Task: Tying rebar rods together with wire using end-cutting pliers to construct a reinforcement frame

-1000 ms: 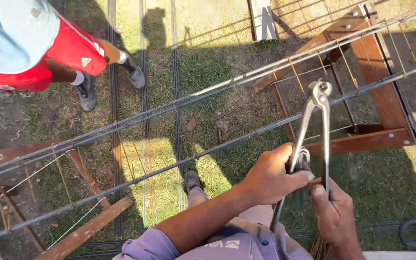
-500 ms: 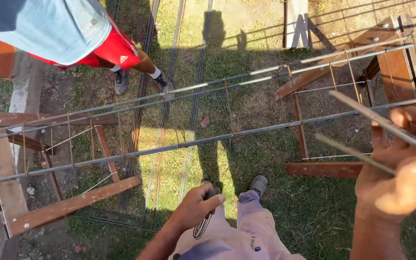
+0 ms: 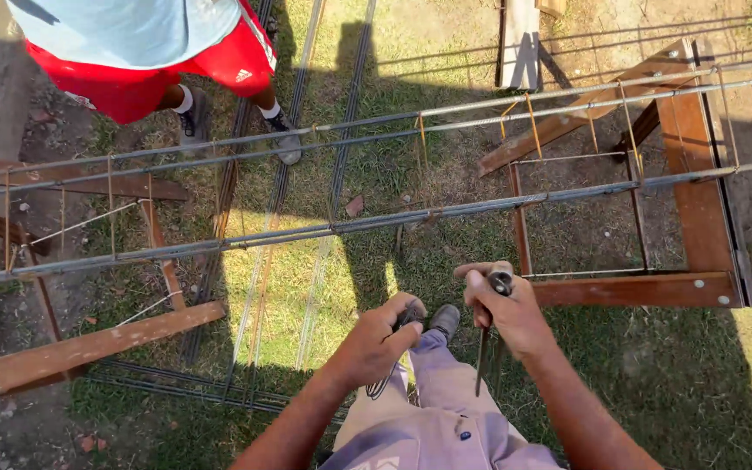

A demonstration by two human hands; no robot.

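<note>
Head and upper body of the co-worker point(image 3: 132, 43) cut off by the top edge. Left forearm and right forearm cut off at the bottom edge. Most of the tool point(image 3: 389, 361) hidden inside the left hand point(image 3: 376, 344); kind too unclear to tell. Upper end of the rods point(image 3: 487, 348) buried in the right hand point(image 3: 506, 313), only a dark tip showing above the fist. Long rebar point(image 3: 350, 224) running out of view past both side edges. Trestle point(image 3: 698, 200) partly clipped at the right edge. Plank point(image 3: 89, 348) cut off at the left edge. Own right foot hidden under the trouser leg.
</note>
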